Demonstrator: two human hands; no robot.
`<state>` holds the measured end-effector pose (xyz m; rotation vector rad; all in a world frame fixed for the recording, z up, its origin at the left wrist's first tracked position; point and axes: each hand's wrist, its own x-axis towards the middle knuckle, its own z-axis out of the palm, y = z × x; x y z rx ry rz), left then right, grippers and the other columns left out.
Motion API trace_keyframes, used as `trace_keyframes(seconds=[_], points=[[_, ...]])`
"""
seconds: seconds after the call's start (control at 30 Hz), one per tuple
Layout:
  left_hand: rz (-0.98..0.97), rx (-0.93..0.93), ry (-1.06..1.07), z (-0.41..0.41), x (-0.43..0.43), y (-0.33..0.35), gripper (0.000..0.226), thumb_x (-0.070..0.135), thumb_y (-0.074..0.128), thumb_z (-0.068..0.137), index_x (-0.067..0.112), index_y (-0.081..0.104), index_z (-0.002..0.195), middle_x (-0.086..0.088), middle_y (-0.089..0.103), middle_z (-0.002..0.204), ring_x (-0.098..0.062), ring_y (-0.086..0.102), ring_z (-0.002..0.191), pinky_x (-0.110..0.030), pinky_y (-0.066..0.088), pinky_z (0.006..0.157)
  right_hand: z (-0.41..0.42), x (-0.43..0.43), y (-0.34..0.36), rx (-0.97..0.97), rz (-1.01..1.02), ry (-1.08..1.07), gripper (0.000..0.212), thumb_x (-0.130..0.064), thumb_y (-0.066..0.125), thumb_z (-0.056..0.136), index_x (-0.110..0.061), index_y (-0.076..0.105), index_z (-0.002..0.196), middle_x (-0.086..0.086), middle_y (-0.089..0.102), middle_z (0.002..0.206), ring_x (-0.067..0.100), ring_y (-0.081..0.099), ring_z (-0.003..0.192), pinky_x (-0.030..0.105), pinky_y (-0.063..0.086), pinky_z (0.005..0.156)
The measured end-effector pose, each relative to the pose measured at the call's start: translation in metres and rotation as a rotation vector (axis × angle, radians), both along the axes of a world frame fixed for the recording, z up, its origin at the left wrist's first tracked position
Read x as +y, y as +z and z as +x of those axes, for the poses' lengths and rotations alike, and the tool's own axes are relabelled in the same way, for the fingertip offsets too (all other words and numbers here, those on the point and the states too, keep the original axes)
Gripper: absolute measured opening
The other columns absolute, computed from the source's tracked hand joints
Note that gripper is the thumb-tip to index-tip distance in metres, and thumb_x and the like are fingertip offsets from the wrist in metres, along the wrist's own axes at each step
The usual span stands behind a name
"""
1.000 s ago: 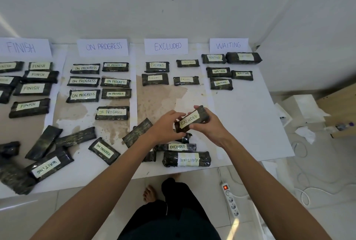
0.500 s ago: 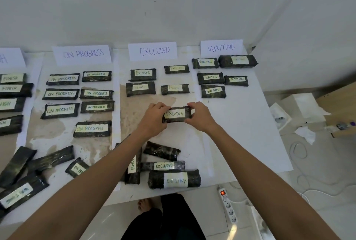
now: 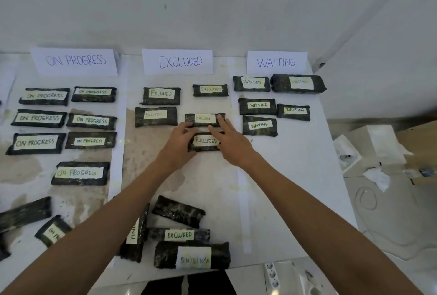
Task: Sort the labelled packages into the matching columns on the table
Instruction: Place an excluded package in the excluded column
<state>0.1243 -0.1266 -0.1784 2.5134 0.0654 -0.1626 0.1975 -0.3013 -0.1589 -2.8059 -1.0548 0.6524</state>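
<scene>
Black-wrapped EXCLUDED package point(image 3: 205, 141) sits on the desk point(image 3: 295, 176) below the EXCLUDED sign point(image 3: 177, 61), left hand point(image 3: 178, 139) gripping its left end, right hand point(image 3: 230, 140) laid flat, likely squaring it with its column.

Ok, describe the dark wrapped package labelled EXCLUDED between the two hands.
The dark rectangular plastic-wrapped package has a crinkled wrap and a pale label handwritten EXCLUDED. It lies flat on the white table in the EXCLUDED column, below another such package. The left hand grips its left end; the right hand touches its right end with straight fingers.
</scene>
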Motion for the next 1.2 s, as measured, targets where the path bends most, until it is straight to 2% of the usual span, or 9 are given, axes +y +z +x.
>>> trace_keyframes(seconds=[0.23, 0.47, 0.57, 0.67, 0.77, 0.93, 1.07, 1.2], points=[[0.002, 0.037, 0.03, 0.028, 0.004, 0.004, 0.067, 0.004, 0.077, 0.071, -0.003, 0.047, 0.131, -0.019, 0.037, 0.138, -0.034, 0.039, 0.123, -0.032, 0.031, 0.106, 0.028, 0.005, -0.006, 0.027, -0.034, 0.007, 0.063, -0.007, 0.041, 0.098, -0.022, 0.01, 0.151, 0.004, -0.019, 0.158, 0.025, -0.004, 0.148, 0.041, 0.051, 0.091], [0.027, 0.041, 0.018, 0.037, 0.007, 0.003, 0.065, 0.007, 0.075, 0.074, -0.001, 0.048, 0.132, -0.017, 0.037, 0.14, -0.033, 0.038, 0.124, -0.033, 0.031, 0.107, 0.036, 0.008, -0.001, 0.038, -0.045, 0.006, 0.063, -0.007, 0.04, 0.098, -0.021, 0.011, 0.151, 0.005, -0.017, 0.159, 0.027, 0.0, 0.148, 0.04, 0.048, 0.094], [0.065, 0.003, 0.003, 0.03, 0.006, 0.006, 0.061, 0.015, 0.075, 0.076, 0.005, 0.05, 0.131, -0.016, 0.038, 0.142, -0.036, 0.039, 0.122, -0.043, 0.035, 0.104, 0.03, 0.007, 0.003, 0.01, -0.008, -0.01, 0.061, -0.008, 0.043, 0.097, -0.021, 0.017, 0.151, 0.01, -0.005, 0.16, 0.032, 0.013, 0.145, 0.042, 0.045, 0.097], [0.099, 0.004, -0.007, 0.014, 0.007, 0.014, 0.055, 0.021, 0.069, 0.081, 0.01, 0.052, 0.131, -0.012, 0.039, 0.143, -0.033, 0.037, 0.125, -0.044, 0.035, 0.104, 0.02, 0.008, 0.01, -0.006, 0.082, -0.085, 0.056, -0.009, 0.048, 0.094, -0.016, 0.03, 0.147, 0.014, 0.013, 0.157, 0.035, 0.032, 0.136, 0.044, 0.044, 0.098], [0.096, 0.013, -0.033, -0.011, 0.012, 0.024, 0.047, 0.02, 0.065, 0.083, 0.013, 0.054, 0.129, -0.009, 0.046, 0.138, -0.031, 0.042, 0.123, -0.044, 0.036, 0.104, 0.005, 0.007, 0.017, -0.026, 0.169, -0.128, 0.053, -0.011, 0.053, 0.091, -0.011, 0.038, 0.142, 0.014, 0.024, 0.153, 0.033, 0.035, 0.132, 0.047, 0.042, 0.101], [0.084, 0.072, -0.042, -0.065, 0.021, 0.033, 0.044, 0.019, 0.061, 0.086, 0.014, 0.054, 0.128, -0.009, 0.048, 0.136, -0.031, 0.041, 0.123, -0.044, 0.036, 0.103, -0.035, 0.002, 0.027, 0.025, 0.213, -0.178, 0.054, -0.009, 0.052, 0.091, -0.013, 0.038, 0.142, 0.012, 0.023, 0.154, 0.029, 0.027, 0.139, 0.043, 0.034, 0.109], [0.06, 0.109, -0.051, -0.107, 0.024, 0.033, 0.042, 0.018, 0.061, 0.085, 0.013, 0.055, 0.127, -0.01, 0.052, 0.13, -0.031, 0.045, 0.117, -0.044, 0.039, 0.1, -0.078, 0.0, 0.031, 0.145, 0.236, -0.172, 0.045, -0.011, 0.052, 0.091, -0.012, 0.047, 0.136, 0.01, 0.045, 0.139, 0.026, 0.041, 0.129, 0.036, 0.036, 0.105], [0.064, 0.11, -0.066, -0.146, 0.02, 0.026, 0.04, 0.016, 0.062, 0.083, 0.01, 0.059, 0.122, -0.012, 0.057, 0.123, -0.032, 0.051, 0.111, -0.042, 0.042, 0.096, -0.133, 0.007, 0.027, 0.285, 0.201, -0.075, 0.041, -0.019, 0.059, 0.089, -0.012, 0.053, 0.129, 0.009, 0.056, 0.124, 0.025, 0.051, 0.115, 0.038, 0.042, 0.098]])
